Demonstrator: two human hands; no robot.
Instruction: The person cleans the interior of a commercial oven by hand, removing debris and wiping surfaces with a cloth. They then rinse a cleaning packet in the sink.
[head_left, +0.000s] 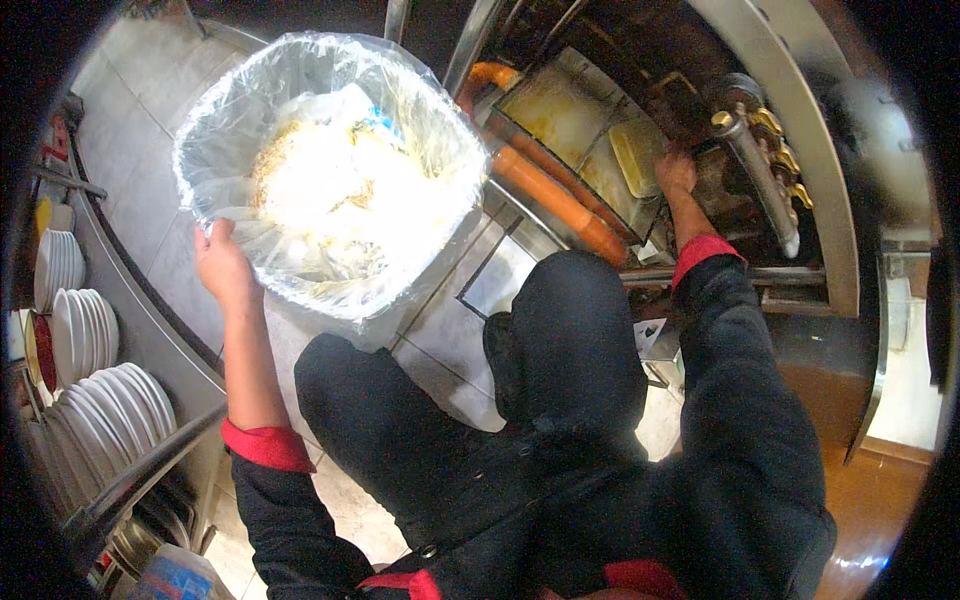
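My left hand grips the near left rim of a bin lined with a clear plastic bag. Inside the bin lies a heap of refuse, washed out by glare. My right hand reaches low beneath a metal appliance. It is beside a pale yellow rectangular object, which rests on the stained tiled floor. The fingers are partly hidden, so whether they hold that object cannot be told.
Orange pipes run between the bin and the stained tiles. A metal pipe with brass valves is right of my right hand. On the left, white plates stand in a rack, with a metal rail alongside. My bent knees are close below the bin.
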